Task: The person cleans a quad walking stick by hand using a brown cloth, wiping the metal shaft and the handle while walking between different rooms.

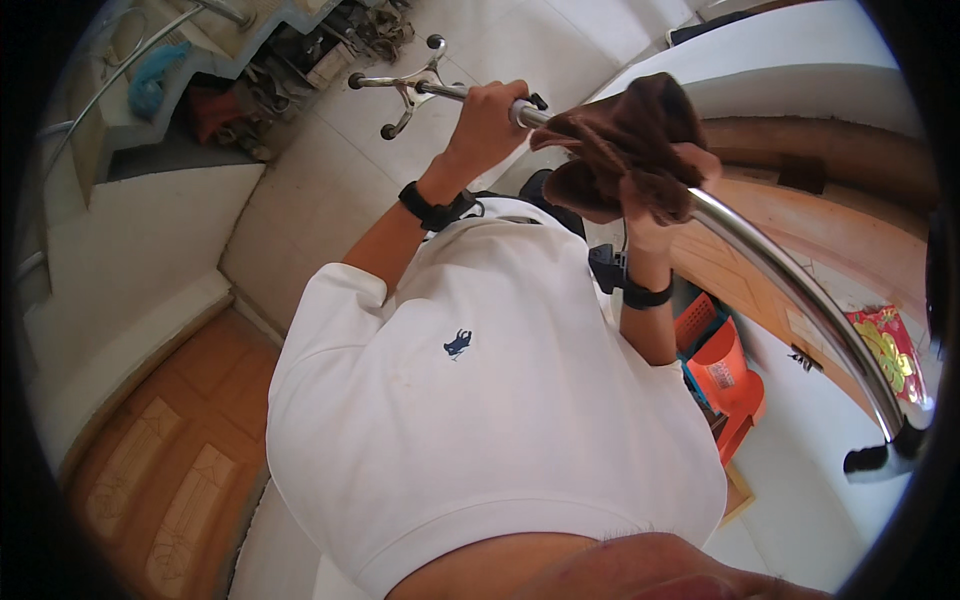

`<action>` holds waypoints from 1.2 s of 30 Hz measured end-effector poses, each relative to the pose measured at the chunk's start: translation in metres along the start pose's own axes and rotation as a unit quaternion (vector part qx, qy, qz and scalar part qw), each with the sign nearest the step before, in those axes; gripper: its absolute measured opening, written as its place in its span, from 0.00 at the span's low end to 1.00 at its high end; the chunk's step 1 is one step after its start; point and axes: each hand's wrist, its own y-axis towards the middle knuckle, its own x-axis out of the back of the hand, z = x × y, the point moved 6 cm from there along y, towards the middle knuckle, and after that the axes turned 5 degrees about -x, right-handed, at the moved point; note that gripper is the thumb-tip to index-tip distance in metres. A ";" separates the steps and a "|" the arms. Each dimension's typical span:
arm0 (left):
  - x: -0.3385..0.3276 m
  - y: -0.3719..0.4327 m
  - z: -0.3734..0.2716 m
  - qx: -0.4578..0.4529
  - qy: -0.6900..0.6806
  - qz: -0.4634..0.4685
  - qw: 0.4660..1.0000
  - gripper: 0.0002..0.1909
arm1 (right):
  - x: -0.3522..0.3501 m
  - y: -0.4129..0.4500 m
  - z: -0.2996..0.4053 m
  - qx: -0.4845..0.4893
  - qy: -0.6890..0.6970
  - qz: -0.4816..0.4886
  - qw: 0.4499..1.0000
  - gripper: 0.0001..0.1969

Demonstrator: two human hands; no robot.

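Observation:
My left hand (491,124) is closed around the chrome pole (787,266) of a metal stand, just beside a pale collar. My right hand (651,217) grips a crumpled brown cloth (619,142) that is wrapped over the pole. The cloth hides part of the pole and some of my fingers. The pole runs from a base (420,82) with black-tipped feet, at top left, to a black fitting (892,450) at lower right. Whether the base touches the floor, I cannot tell.
Stairs (277,26) with a metal railing (112,94) rise at upper left, with a blue plastic bag (154,79) on them. Clutter (300,75) lies beneath. A wooden door (169,457) stands at lower left. Orange plastic items (720,367) and a red patterned package (889,352) are at right.

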 end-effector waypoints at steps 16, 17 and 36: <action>-0.006 0.020 0.051 0.026 -0.235 0.113 0.965 0.06 | -0.081 0.065 0.004 0.034 0.025 0.187 0.981 0.22; -0.004 0.028 0.056 0.024 -0.230 0.108 0.967 0.06 | -0.084 0.077 0.008 0.056 0.044 0.189 0.979 0.22; 0.003 0.135 0.112 0.023 -0.208 -0.013 0.978 0.19 | -0.186 0.139 -0.196 -0.329 0.203 0.358 0.850 0.19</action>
